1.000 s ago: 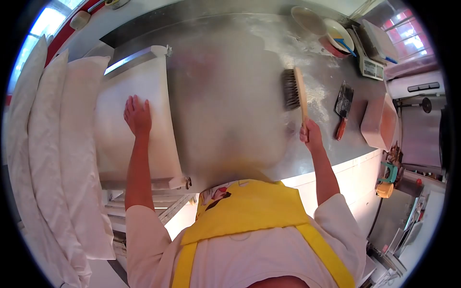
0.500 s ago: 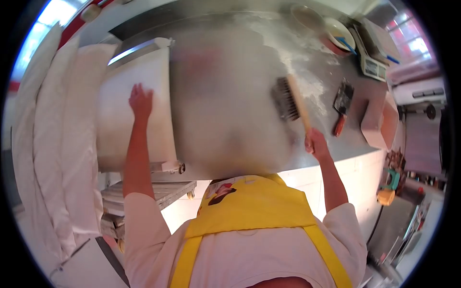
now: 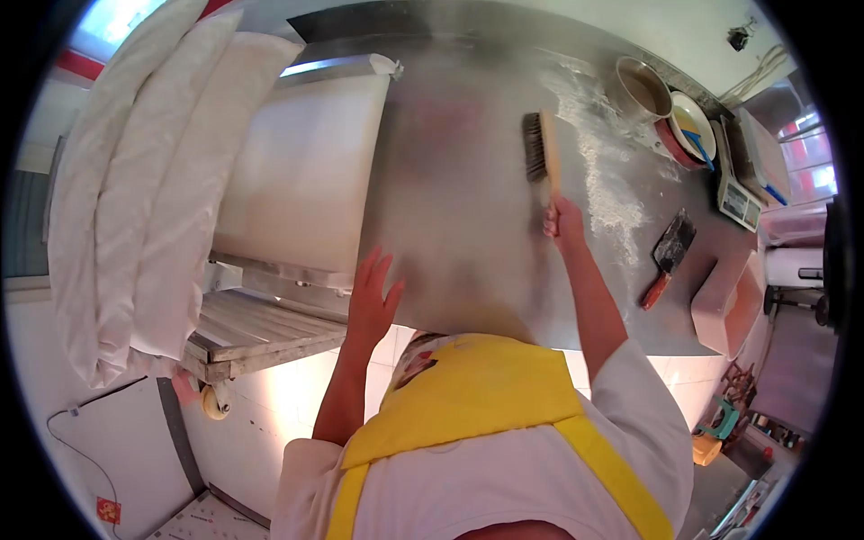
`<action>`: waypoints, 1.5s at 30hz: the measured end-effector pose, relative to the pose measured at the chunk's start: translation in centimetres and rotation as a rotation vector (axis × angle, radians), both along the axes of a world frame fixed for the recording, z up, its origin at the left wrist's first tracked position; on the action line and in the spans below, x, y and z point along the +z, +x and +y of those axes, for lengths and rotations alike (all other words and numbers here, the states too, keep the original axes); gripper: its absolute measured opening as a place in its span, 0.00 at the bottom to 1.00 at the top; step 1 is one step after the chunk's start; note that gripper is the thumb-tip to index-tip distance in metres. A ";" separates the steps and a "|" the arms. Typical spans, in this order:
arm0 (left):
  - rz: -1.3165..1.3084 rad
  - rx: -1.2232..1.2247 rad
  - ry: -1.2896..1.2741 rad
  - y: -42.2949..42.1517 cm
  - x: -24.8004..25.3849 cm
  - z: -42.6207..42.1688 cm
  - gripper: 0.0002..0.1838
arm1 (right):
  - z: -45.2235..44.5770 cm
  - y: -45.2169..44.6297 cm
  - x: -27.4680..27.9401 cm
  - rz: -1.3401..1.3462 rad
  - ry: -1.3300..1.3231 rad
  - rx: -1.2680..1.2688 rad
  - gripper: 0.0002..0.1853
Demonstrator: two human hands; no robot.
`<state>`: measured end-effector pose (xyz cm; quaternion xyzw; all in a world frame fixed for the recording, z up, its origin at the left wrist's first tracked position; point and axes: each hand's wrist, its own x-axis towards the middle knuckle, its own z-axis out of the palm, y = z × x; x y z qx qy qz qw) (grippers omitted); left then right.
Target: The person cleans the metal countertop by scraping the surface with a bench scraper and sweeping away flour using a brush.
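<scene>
My right hand (image 3: 564,221) is wrapped round the handle of a wooden brush (image 3: 547,148) with dark bristles facing left. The brush is over the metal worktop (image 3: 450,198), beside a streak of white flour-like powder (image 3: 603,171). Fingers spread, my left hand (image 3: 372,292) holds nothing and is near the worktop's front edge, by the lower right corner of a pale belt-like panel (image 3: 297,180). A scraper (image 3: 670,247) with a red handle and powdery blade lies to the right of the brush.
At the back right are a metal pot (image 3: 643,90), a white bowl (image 3: 693,121) with a blue-handled tool and a scale (image 3: 739,203). A pinkish bin (image 3: 727,304) stands at the right edge. Draped white cloth (image 3: 171,180) hangs left, above a slatted wheeled rack (image 3: 261,333).
My left hand has come off the pale panel towards me and right. The brush in my right hand has swung more upright and farther from me. The camera view has shifted.
</scene>
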<state>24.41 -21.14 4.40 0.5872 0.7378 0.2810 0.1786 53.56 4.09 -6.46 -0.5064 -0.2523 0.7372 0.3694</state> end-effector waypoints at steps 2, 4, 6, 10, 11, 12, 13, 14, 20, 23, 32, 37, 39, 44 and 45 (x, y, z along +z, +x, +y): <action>-0.040 0.001 -0.070 1.1 -1.1 -1.4 0.24 | -3.2 2.8 0.1 -0.003 -0.021 0.177 0.15; -0.017 -0.033 -0.082 1.4 -2.2 -0.5 0.23 | -9.4 2.5 2.0 -0.094 -0.098 0.378 0.15; -0.001 -0.108 -0.022 1.7 -3.4 0.8 0.23 | -14.2 2.8 1.0 -0.201 -0.018 0.679 0.13; 0.023 -0.243 0.009 3.1 -3.1 4.3 0.23 | -14.2 8.0 0.7 -0.397 0.077 0.249 0.12; 0.022 -0.268 0.004 3.6 -3.0 4.9 0.23 | -14.7 8.8 1.1 -0.574 0.179 0.358 0.13; 0.025 -0.297 0.008 4.2 -3.0 5.9 0.24 | -15.0 9.4 1.6 -0.751 0.285 0.461 0.15; 0.027 -0.326 0.023 4.9 -3.0 7.0 0.24 | -14.8 10.0 2.1 -0.935 0.394 0.562 0.16; 0.067 -0.397 0.054 6.0 -3.1 7.8 0.25 | -15.0 10.2 2.6 -0.968 0.424 0.647 0.17; 0.294 -0.784 0.041 12.6 -7.1 6.6 0.27 | -12.1 18.1 0.1 -1.254 0.503 -0.084 0.22; 0.269 -0.857 0.049 14.1 -10.3 6.2 0.27 | -6.8 26.7 0.6 -1.692 0.248 -0.355 0.30; 0.294 -0.952 0.072 14.7 -10.0 7.8 0.28 | -2.8 34.6 -4.4 -0.625 -0.121 -0.320 0.13; 0.242 -0.658 0.083 12.0 -4.0 10.2 0.31 | -3.4 31.0 2.8 -0.143 0.028 -0.294 0.09; 0.232 -0.620 0.203 10.9 -0.9 11.8 0.32 | -5.1 22.9 7.1 -0.779 0.249 -0.074 0.07; 0.416 -0.754 0.315 11.3 2.5 15.8 0.33 | -6.3 11.3 5.9 -1.210 0.992 0.591 0.22; 0.475 -0.785 0.323 11.1 1.3 16.6 0.31 | -6.3 10.1 5.4 -1.159 1.093 0.744 0.25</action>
